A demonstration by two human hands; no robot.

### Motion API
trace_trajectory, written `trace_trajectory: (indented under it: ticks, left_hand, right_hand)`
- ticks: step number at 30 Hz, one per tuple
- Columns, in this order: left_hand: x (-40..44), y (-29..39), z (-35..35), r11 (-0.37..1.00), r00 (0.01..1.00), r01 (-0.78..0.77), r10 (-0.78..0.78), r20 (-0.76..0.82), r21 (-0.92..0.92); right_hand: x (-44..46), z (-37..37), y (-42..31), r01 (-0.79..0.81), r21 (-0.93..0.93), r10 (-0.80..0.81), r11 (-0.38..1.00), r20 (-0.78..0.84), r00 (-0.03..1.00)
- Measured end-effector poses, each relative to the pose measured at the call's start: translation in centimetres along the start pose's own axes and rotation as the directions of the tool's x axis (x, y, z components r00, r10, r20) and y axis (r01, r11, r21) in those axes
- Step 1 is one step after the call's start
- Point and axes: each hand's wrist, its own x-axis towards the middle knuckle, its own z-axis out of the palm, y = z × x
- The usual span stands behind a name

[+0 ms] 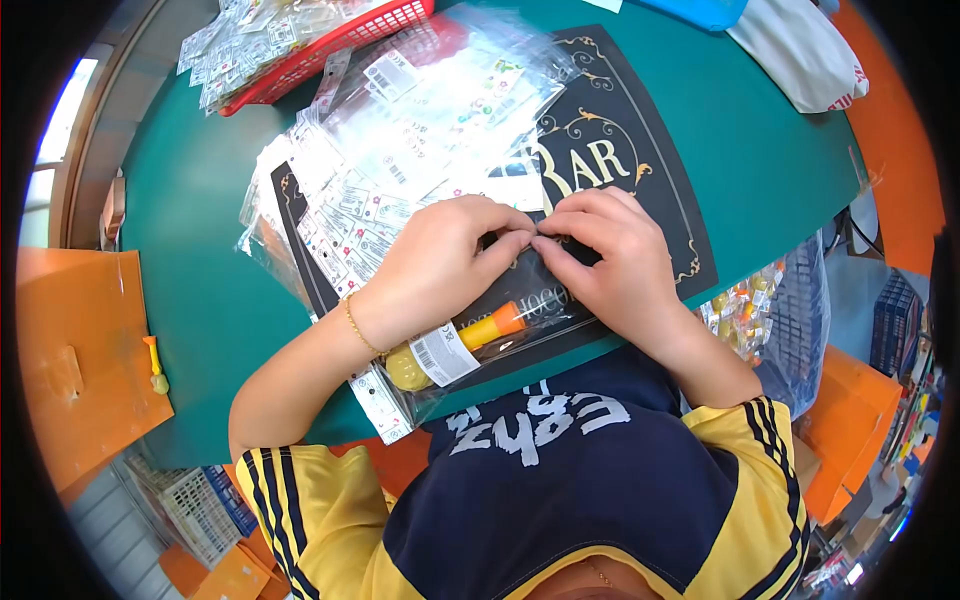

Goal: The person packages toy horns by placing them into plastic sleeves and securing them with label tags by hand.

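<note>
My left hand (465, 240) and my right hand (610, 250) meet over the dark printed mat (660, 200), their fingertips pinched together at the edge of a clear plastic bag (540, 290). In or under that bag, near my left wrist, lies a yellow toy (480, 332) with an orange end, a white barcode label and a round yellowish head. Beyond my left hand a pile of clear bags with printed cards (400, 130) covers part of the mat. Exactly what the fingertips press is too small to make out.
A red basket (330, 55) of packets stands at the back left of the green table (200, 250). A white cloth bag (800, 55) and a blue tray (700, 10) are at the back right. Another yellow toy (155, 365) lies on an orange surface at left.
</note>
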Motion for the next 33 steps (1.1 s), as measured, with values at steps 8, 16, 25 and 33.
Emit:
trace_trajectory:
  ticks: [8,16,25,33]
  left_hand:
    - [-0.9,0.1,0.3,0.999,0.994,-0.039,0.037,-0.1,-0.02]
    - [-1.3,-0.3,0.9,0.993,0.981,-0.114,0.114,-0.154,0.006]
    - [-2.3,-1.1,1.5,0.825,0.97,0.05,-0.174,-0.168,-0.563]
    - [-1.8,-1.3,0.7,0.482,0.972,0.081,-0.23,-0.037,-0.873]
  right_hand:
    - [0.0,0.4,-0.2,0.086,-0.017,-0.087,0.996,-0.039,0.995]
    - [0.2,-0.1,-0.1,0.096,0.0,-0.095,0.995,-0.062,0.993]
    - [-1.4,-9.5,3.0,-0.248,-0.037,0.243,0.968,-0.106,0.964]
    - [-8.6,-18.1,5.1,-0.446,-0.341,0.53,0.827,0.736,0.422]
